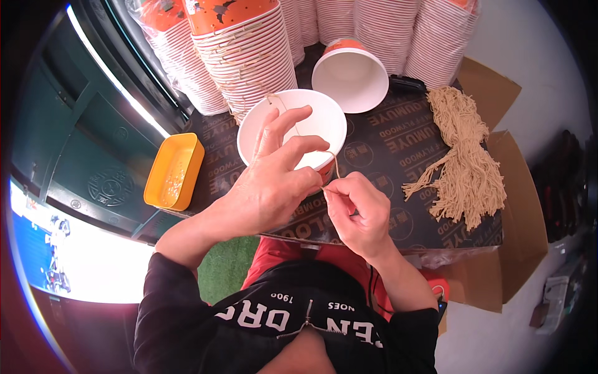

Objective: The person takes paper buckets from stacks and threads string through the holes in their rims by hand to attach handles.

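Observation:
A white paper bowl (317,115) with an orange outside stands on a dark printed board (398,149). My left hand (274,174) rests over the bowl's near rim, fingers spread, with thumb and forefinger pinching a thin tan string (334,161). My right hand (355,209) sits just right of it, pinching the same string's near end. The string loops up across the bowl to its far rim (274,98). A bundle of tan strings (464,162) lies on the board to the right.
Tall stacks of orange-and-white paper bowls (249,50) line the back. One single bowl (350,75) lies tilted behind the first. An orange plastic tray (174,169) sits on the left edge. Brown cardboard (523,206) juts out at the right.

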The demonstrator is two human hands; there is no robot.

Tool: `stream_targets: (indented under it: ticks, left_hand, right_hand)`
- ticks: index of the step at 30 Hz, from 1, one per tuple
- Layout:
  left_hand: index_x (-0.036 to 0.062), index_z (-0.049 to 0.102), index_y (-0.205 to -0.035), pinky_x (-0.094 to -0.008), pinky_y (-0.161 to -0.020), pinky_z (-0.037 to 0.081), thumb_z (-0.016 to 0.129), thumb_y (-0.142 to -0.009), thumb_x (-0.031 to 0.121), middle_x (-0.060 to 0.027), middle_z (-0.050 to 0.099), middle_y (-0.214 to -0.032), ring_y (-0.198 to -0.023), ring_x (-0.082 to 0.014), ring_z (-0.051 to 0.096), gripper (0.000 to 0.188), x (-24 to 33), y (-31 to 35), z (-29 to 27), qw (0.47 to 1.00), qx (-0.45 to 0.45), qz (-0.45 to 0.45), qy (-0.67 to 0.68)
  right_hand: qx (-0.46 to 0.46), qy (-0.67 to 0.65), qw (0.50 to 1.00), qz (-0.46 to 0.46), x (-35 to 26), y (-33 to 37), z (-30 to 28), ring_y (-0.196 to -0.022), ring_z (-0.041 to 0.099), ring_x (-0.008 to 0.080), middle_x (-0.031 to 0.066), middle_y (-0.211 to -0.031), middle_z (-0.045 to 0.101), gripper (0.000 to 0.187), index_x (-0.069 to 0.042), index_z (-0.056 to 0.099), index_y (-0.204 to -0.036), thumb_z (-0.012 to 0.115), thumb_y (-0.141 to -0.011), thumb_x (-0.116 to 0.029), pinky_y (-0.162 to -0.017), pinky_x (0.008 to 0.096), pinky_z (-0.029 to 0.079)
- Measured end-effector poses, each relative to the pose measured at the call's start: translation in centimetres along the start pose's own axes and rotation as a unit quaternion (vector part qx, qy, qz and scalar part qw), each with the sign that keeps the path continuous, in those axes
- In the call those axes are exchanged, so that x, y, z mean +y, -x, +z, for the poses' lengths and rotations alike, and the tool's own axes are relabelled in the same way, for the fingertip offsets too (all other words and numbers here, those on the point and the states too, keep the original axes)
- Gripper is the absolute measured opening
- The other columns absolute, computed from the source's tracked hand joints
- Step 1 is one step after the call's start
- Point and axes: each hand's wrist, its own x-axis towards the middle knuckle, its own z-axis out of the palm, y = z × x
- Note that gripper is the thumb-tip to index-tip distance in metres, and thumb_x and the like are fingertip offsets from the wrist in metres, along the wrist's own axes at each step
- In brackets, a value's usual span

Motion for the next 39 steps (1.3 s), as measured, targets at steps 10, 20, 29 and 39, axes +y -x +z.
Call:
stream_targets:
  ticks: [10,20,29,39]
  left_hand:
    - [0.0052,0.064,-0.082,-0.0717,-0.109,0.026,0.078,-0.069,0.011,-0.013,0.056,-0.129,-0.138,-0.0456,0.037,0.02,0.6,-0.4,0.1,0.995,-0.028,0.027,-0.087]
    - [0.0014,0.065,-0.086,-0.0495,-0.101,0.044,0.069,-0.084,0.0,-0.0133,0.065,-0.11,-0.128,-0.0409,0.051,0.005,-1.6,-0.1,-0.4,0.995,0.077,-0.059,0.018]
    - [0.0013,0.066,-0.084,-0.0487,-0.101,0.044,0.068,-0.086,0.0,-0.011,0.066,-0.108,-0.129,-0.0384,0.051,0.003,-1.8,0.5,-0.1,0.992,0.063,-0.098,0.041]
    - [0.001,0.067,-0.089,-0.0462,-0.1,0.045,0.066,-0.087,0.001,-0.0096,0.067,-0.103,-0.124,-0.0366,0.054,0.002,-2.0,0.2,-0.5,0.995,0.033,-0.088,0.041]
  right_hand:
    - [0.006,-0.027,0.999,0.036,0.4,0.0,0.0,-0.055,0.06,0.0174,0.0092,-0.071,0.062,0.014,0.0,0.066,-0.089,0.074,-0.08,0.007,-0.05,0.029,0.045]
    - [0.024,0.028,0.999,0.014,1.2,0.2,0.3,-0.056,0.059,0.019,0.009,-0.074,0.06,0.016,0.0,0.065,-0.087,0.071,-0.077,0.011,-0.05,0.031,0.045]
    - [0.007,0.051,0.998,0.028,1.3,-0.1,0.6,-0.057,0.061,0.0212,0.0094,-0.074,0.06,0.015,0.0,0.064,-0.086,0.07,-0.078,0.011,-0.05,0.0322,0.047]
    - [0.003,0.063,0.998,0.023,1.4,-0.4,0.9,-0.057,0.061,0.0225,0.0103,-0.075,0.06,0.015,-0.001,0.064,-0.087,0.069,-0.079,0.01,-0.05,0.0327,0.048]
